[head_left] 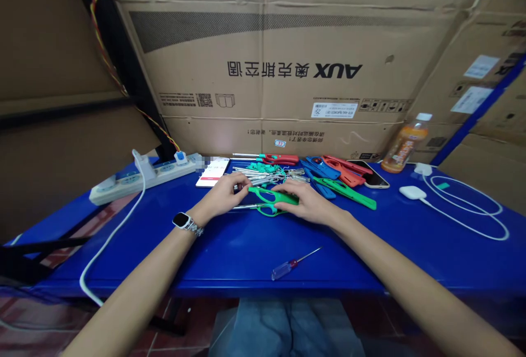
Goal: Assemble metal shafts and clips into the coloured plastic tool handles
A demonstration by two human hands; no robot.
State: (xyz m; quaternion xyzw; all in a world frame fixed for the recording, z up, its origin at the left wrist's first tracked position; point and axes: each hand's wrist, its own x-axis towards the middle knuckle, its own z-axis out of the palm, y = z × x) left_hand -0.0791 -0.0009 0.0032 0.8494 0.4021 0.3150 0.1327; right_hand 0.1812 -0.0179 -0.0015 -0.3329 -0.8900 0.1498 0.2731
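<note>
A pair of scissors with green handles [273,200] lies on the blue table [246,247] between both hands. My left hand [226,195], with a watch on its wrist, has its fingers curled over the blade end. My right hand [302,199] presses its fingers on the green handle. Just behind the hands lies a pile of loose metal blades and teal handles [267,173].
Red, blue and green handle parts [341,176] lie at the right of the pile, with a phone [372,176] and a drink bottle [405,146]. A screwdriver [293,264] lies near the front edge. A power strip [143,176], white card [212,171] and charger cable [464,203] flank the work. Cardboard boxes [287,61] stand behind.
</note>
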